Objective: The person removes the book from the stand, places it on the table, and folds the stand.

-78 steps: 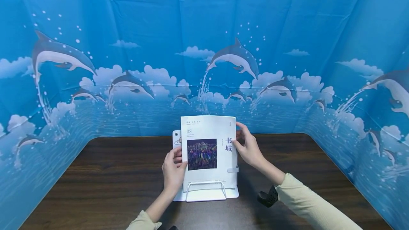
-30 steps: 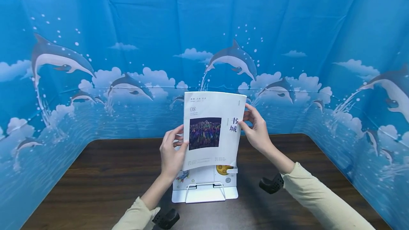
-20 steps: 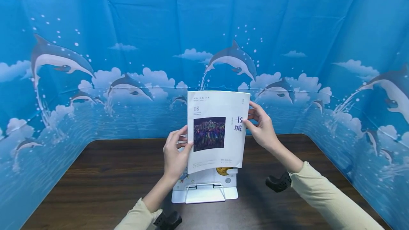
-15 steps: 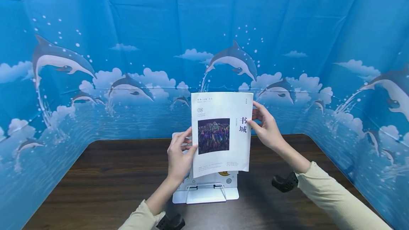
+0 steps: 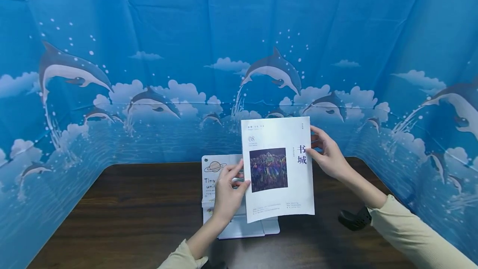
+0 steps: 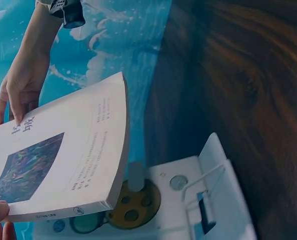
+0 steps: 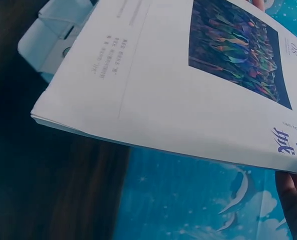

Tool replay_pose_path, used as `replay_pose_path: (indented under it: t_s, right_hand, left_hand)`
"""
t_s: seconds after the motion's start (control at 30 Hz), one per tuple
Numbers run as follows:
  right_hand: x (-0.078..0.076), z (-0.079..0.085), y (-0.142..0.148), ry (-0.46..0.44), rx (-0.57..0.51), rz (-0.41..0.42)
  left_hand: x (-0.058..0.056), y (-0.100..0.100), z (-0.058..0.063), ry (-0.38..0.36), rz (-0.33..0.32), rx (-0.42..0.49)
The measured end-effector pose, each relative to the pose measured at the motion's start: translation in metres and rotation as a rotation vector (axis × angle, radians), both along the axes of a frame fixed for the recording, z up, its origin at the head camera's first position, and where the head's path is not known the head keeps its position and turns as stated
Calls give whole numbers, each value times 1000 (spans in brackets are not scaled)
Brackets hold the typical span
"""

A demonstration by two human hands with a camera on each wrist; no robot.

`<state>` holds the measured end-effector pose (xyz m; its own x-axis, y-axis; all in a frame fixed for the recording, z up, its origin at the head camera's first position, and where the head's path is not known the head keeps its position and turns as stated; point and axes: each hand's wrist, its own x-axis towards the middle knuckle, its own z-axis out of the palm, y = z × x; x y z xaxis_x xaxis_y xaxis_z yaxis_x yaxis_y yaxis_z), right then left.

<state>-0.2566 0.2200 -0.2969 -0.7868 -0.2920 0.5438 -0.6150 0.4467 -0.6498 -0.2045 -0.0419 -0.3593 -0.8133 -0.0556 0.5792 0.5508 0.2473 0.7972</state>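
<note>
A white magazine (image 5: 274, 202) with a dark colourful mountain picture on its cover is held up in front of me, cover facing me. My left hand (image 5: 228, 192) pinches its left edge, thumb on the cover and fingers behind. On the opposite edge my right hand (image 5: 328, 155) grips it the same way, thumb beside the large printed characters. Behind and to the left stands a white book stand (image 5: 213, 177) with a planet drawing, partly hidden by the magazine and my left hand. In the left wrist view the magazine's thick spine (image 6: 63, 212) shows above the stand's wire holder (image 6: 186, 200).
The dark wooden table (image 5: 142, 211) spreads around the stand. A blue curtain (image 5: 168, 32) printed with dolphins encloses the table at the back and sides. A black wrist device (image 5: 354, 219) sits at the right sleeve.
Both hands have lifted the magazine off the book stand and carried it to the right, lowering it slightly at the end. The stand's left part has come into view.
</note>
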Motion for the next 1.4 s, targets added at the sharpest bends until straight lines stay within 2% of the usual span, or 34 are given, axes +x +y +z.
replay_pose_path:
  t_s: [0.23,0.37,0.57,0.8,1.03,1.17,1.4]
  right_hand:
    - [5,-11,17,-125,16,-39]
    - [10,-15,28,-209,9,-40]
    - [19,-21,47,-286,2,-36]
    - [28,-29,69,-362,38,-75]
    - [28,-32,84,-432,61,-19]
    - [27,-33,93,-459,86,-13]
    - [27,-42,107,-535,121,-45]
  left_hand:
    - [2,14,-10,-23,-39,0]
    - [5,23,-15,-66,-59,-3]
    - [10,40,-20,-125,-116,39]
    - [18,58,-28,-188,-205,23]
    - [22,70,-33,-299,-270,86]
    - [23,78,-36,-345,-284,112]
    - [25,90,-45,-393,-260,70]
